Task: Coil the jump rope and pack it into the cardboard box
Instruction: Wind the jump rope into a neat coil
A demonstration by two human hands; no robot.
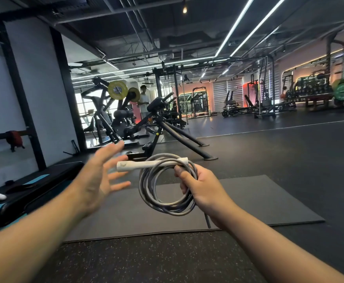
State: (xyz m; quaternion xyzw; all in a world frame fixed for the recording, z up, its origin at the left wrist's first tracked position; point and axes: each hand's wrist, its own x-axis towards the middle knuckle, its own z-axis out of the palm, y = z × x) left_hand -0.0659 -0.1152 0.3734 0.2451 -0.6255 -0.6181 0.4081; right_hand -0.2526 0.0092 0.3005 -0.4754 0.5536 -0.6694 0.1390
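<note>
Gripping one jump rope, the right hand closed round several grey rubbery loops and one white cylindrical handle; any second handle was hidden. The left hand hovered beside, fingers spread, holding nothing. One dark flat mat lay beneath; one rope tail dropped behind the wrist.

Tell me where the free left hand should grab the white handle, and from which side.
Probably the white handle's bare left end, approached from the left. It lies roughly level, pointing toward the open left hand; its other end is crossed by the rope coil clamped in the right hand.
</note>
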